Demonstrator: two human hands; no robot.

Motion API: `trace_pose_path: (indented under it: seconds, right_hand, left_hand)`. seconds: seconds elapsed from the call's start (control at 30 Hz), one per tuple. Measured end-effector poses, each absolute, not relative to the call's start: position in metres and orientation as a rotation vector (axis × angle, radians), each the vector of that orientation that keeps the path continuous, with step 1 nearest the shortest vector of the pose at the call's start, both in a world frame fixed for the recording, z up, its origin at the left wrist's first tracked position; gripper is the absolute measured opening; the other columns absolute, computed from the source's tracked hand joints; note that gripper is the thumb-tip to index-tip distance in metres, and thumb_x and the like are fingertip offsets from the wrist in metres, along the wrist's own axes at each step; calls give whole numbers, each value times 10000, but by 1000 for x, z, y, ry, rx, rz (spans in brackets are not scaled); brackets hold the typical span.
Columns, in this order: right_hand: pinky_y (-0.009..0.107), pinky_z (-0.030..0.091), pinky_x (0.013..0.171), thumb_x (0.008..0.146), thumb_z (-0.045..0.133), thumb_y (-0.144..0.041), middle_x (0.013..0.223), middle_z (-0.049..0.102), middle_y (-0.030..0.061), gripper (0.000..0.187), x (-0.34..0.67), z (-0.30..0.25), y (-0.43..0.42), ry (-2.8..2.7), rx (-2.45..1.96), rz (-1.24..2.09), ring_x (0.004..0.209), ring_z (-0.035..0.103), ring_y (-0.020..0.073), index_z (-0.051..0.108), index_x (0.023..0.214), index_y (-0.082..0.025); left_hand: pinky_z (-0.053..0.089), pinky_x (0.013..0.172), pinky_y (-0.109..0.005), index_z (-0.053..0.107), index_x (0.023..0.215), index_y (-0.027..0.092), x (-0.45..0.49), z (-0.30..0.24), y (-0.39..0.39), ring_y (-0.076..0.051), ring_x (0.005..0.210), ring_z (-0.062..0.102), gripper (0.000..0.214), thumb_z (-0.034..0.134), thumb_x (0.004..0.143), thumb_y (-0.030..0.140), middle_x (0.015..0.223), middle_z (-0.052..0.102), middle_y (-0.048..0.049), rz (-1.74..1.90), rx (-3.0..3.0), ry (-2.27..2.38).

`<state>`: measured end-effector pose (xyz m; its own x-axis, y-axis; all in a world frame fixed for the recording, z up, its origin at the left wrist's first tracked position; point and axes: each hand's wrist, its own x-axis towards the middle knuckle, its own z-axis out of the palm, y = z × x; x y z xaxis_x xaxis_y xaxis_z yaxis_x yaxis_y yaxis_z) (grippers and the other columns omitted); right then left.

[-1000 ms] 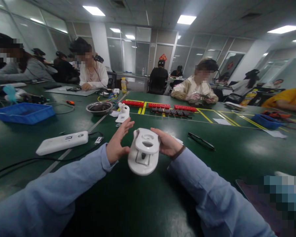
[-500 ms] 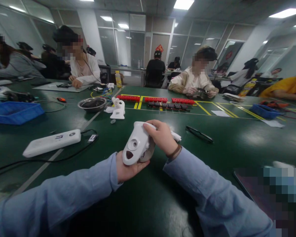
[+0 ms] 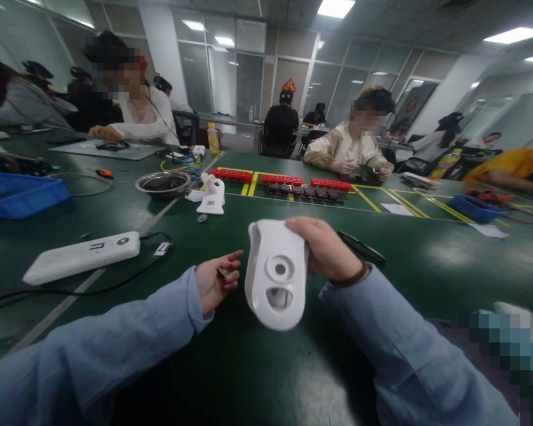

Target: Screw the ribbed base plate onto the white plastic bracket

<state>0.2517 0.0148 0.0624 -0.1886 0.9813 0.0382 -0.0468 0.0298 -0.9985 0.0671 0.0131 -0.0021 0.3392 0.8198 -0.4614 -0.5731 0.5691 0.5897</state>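
Observation:
My right hand grips a white plastic housing by its upper right edge and holds it up over the table. The housing is rounded at the bottom, with a ringed round hole and a half-moon opening below it. To its left, apart from it, is my left hand. Its index finger points toward the housing while the other fingers curl in, and a small bit shows among them that I cannot make out. Farther off on the table stands a white plastic bracket with a flat base.
A long white device with a black cable lies at left. Behind are a metal bowl, a blue tray, red strips and a dark strip. Black tweezers lie beyond my right hand. Several people sit around.
My left hand has come off the housing and moved left. My right hand has brought the housing rightward and turned it upright, its holed face toward me.

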Motion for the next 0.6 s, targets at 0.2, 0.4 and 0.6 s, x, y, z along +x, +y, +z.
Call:
trace_pose_path:
  seconds: [0.2, 0.4, 0.6]
  right_hand:
    - [221, 343, 469, 720, 500, -375, 603, 519, 17, 276, 235, 5, 8, -1543, -1315, 1499, 497, 451, 100, 587, 716, -113]
    - [272, 345, 605, 716, 574, -356, 697, 581, 56, 216, 236, 28, 3, -1915, -1618, 670, 682, 510, 183, 633, 761, -154]
    - [261, 375, 697, 774, 477, -239, 865, 629, 38, 209, 303, 62, 28, -2023, -1934, 81, 806, 552, 181, 624, 919, -205]
  left_hand:
    - [223, 265, -139, 436, 716, 140, 47, -4, 24, -27, 279, 226, 162, 305, 810, 146, 470, 261, 86, 999, 513, 923]
    - [366, 308, -196, 451, 638, 163, 54, -7, 12, -57, 338, 269, 174, 410, 788, 239, 457, 245, 86, 884, 765, 999]
    - [239, 361, -165, 515, 663, 149, 53, -14, 10, -56, 401, 266, 138, 464, 753, 241, 496, 358, 57, 836, 1292, 1091]
